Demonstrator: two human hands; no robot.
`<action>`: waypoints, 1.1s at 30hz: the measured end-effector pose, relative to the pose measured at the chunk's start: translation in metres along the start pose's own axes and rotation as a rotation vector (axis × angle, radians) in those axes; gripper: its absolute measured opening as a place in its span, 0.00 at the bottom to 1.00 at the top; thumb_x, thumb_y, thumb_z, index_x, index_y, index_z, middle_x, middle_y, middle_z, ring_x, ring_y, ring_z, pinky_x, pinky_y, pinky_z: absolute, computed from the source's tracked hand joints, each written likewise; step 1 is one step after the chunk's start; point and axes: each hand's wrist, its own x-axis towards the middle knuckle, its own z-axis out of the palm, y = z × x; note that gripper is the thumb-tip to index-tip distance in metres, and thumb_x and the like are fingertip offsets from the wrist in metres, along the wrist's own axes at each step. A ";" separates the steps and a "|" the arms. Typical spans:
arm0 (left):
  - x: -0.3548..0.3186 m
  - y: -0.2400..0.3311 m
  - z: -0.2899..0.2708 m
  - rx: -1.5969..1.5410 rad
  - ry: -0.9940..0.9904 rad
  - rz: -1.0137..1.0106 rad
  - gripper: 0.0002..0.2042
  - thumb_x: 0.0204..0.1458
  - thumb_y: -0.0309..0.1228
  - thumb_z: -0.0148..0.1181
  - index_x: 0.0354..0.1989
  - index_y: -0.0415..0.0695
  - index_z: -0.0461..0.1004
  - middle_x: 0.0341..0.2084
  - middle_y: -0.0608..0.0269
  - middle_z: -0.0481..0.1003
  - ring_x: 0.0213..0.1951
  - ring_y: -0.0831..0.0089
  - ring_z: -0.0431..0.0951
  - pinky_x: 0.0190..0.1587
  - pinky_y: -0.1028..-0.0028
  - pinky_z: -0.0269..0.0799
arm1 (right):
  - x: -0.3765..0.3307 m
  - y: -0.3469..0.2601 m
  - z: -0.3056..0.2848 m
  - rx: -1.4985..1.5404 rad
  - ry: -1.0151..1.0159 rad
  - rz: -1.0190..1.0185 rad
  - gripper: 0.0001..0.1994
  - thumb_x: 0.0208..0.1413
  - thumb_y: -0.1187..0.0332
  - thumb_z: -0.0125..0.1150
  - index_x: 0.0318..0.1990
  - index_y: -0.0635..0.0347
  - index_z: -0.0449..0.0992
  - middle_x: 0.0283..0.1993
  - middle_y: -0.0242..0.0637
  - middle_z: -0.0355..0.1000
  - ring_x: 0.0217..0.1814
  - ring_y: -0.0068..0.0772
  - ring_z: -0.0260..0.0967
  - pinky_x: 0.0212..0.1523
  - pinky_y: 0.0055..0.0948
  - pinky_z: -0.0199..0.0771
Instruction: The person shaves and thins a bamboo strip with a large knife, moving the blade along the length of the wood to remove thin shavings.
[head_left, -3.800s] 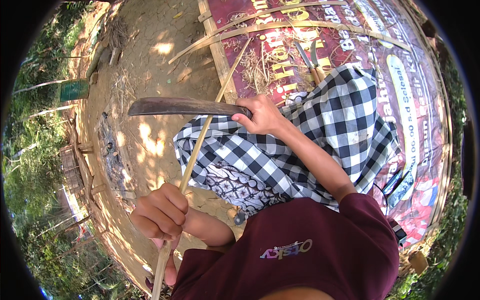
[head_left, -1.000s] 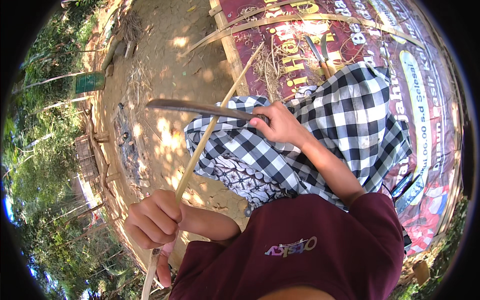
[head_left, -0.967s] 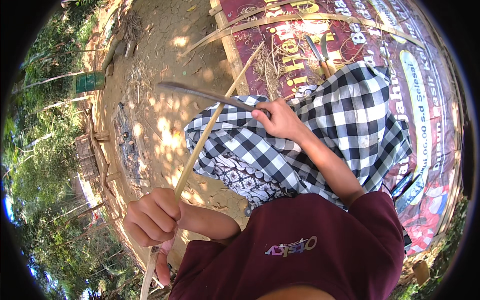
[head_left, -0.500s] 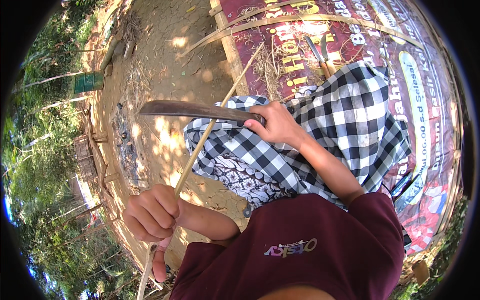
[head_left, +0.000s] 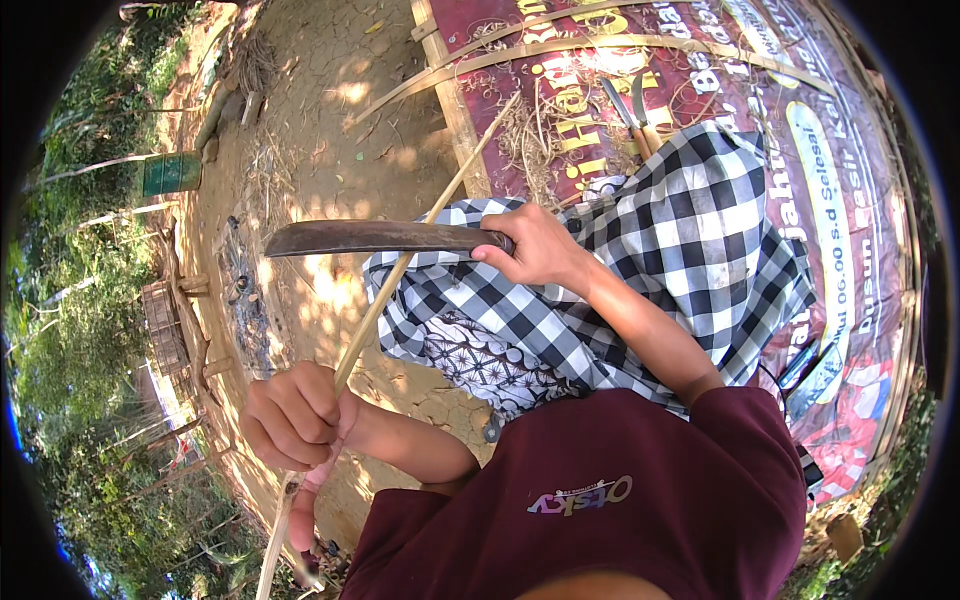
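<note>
A long pale bamboo strip [head_left: 365, 325] slants up and to the right, with my left hand [head_left: 295, 420] wrapped around its lower part. Its tail comes out below my fist. In my right hand [head_left: 530, 245] is the handle of a machete [head_left: 365, 237], mostly hidden by my fingers. The dark, broad blade points left and crosses the strip above my left fist. Where they cross, blade and strip look to be touching. A black-and-white checkered cloth [head_left: 690, 210] covers my lap under the right forearm.
Two knives with wooden handles [head_left: 645, 135] lie beyond my lap on a printed maroon banner [head_left: 700, 95] strewn with shavings. A wooden beam [head_left: 455, 105] edges the banner, and long bamboo strips [head_left: 600, 45] cross it. Cracked earth ground [head_left: 340, 120] lies to the left.
The machete blade has turned more of its flat side into view and, with my right hand, sits slightly further left. My left hand and the strip have also shifted a little left.
</note>
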 end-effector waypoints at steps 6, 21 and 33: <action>0.005 -0.006 -0.001 0.029 -0.060 -0.074 0.29 0.25 0.48 0.81 0.07 0.51 0.58 0.01 0.78 0.59 0.05 0.91 0.49 0.13 0.87 0.33 | 0.018 0.107 0.001 -0.062 0.262 0.651 0.29 0.56 0.43 0.53 0.31 0.66 0.81 0.18 0.57 0.70 0.23 0.55 0.73 0.31 0.46 0.73; 0.004 -0.003 0.000 0.031 -0.042 -0.040 0.30 0.25 0.49 0.80 0.06 0.52 0.58 0.02 0.77 0.61 0.06 0.92 0.51 0.13 0.88 0.34 | 0.017 0.072 0.003 -0.037 0.190 0.434 0.29 0.57 0.42 0.52 0.34 0.64 0.82 0.18 0.56 0.71 0.27 0.55 0.74 0.33 0.44 0.73; 0.001 -0.008 0.000 0.111 0.006 -0.027 0.29 0.29 0.50 0.79 0.09 0.48 0.60 0.02 0.73 0.61 0.05 0.87 0.53 0.12 0.87 0.37 | 0.028 0.060 -0.005 -0.015 0.079 0.450 0.34 0.58 0.39 0.47 0.31 0.70 0.79 0.21 0.58 0.71 0.26 0.56 0.73 0.33 0.43 0.72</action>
